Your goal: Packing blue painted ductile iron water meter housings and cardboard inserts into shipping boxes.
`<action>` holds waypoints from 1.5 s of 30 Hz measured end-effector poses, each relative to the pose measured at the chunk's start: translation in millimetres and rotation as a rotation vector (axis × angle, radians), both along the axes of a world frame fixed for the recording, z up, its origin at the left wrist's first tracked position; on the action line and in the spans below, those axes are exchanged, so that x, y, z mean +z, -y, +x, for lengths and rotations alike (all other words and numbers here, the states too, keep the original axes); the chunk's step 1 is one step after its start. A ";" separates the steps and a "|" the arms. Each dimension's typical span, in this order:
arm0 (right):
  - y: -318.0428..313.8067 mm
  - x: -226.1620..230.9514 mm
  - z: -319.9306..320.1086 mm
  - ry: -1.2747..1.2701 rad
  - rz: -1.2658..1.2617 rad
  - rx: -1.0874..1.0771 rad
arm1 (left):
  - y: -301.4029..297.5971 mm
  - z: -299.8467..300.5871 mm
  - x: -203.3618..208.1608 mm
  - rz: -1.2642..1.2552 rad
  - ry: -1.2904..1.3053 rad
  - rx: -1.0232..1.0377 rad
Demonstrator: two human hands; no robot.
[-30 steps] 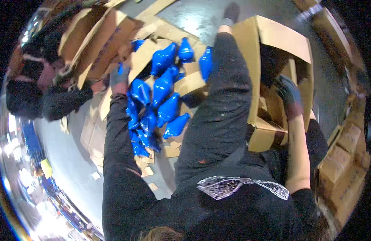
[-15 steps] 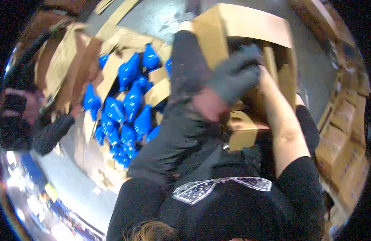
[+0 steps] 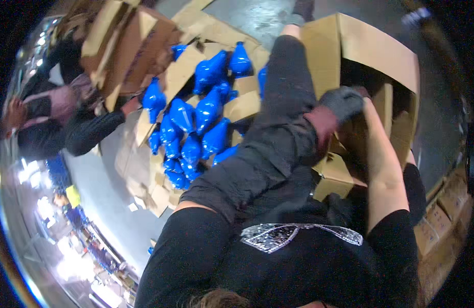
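My left hand (image 3: 343, 104), in a dark grey glove with a reddish cuff, is curled closed at my right wrist, over the mouth of an open cardboard box (image 3: 379, 45). What its fingers grip is hidden. My right forearm is bare and reaches up to the same spot. Of my right hand (image 3: 361, 91) only a small dark part shows behind the left glove, so its fingers are hidden. Inside the box stand upright cardboard pieces (image 3: 384, 109). A smaller cardboard flap (image 3: 335, 177) lies close to my body, below the left cuff.
Several glossy blue vase-shaped objects (image 3: 208, 110) lie among cardboard on the left. Beyond them a co-worker's arm (image 3: 95, 131) reaches toward a large brown carton (image 3: 139, 56). More cardboard boxes (image 3: 436, 220) line the right side. My outstretched leg (image 3: 287, 69) lies between the blue objects and the box.
The whole view has shifted, so the scene sits further right. My hands remain together over the box; the left glove, blurred before, is now sharper and curled at the right wrist.
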State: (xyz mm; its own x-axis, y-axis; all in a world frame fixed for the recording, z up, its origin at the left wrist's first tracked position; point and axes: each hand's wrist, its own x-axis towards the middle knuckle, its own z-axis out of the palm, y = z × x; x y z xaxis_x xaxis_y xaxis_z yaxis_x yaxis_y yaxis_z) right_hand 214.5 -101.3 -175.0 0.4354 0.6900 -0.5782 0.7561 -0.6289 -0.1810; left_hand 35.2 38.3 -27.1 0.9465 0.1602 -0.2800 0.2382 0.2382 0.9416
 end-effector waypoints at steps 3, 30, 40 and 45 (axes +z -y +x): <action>26.4 14.0 -15.2 0.140 0.303 -0.026 | 4.7 -1.2 -3.4 -0.345 0.010 0.033; 55.8 128.2 -239.2 -1.384 1.310 -0.969 | 37.9 -108.5 67.5 0.410 0.644 -0.235; 41.2 145.4 -229.3 -1.283 1.101 -1.037 | 36.5 -104.2 53.3 0.215 0.479 -0.221; 42.6 127.6 -221.9 -1.842 1.291 -1.073 | 38.7 -100.8 52.7 0.102 0.384 -0.208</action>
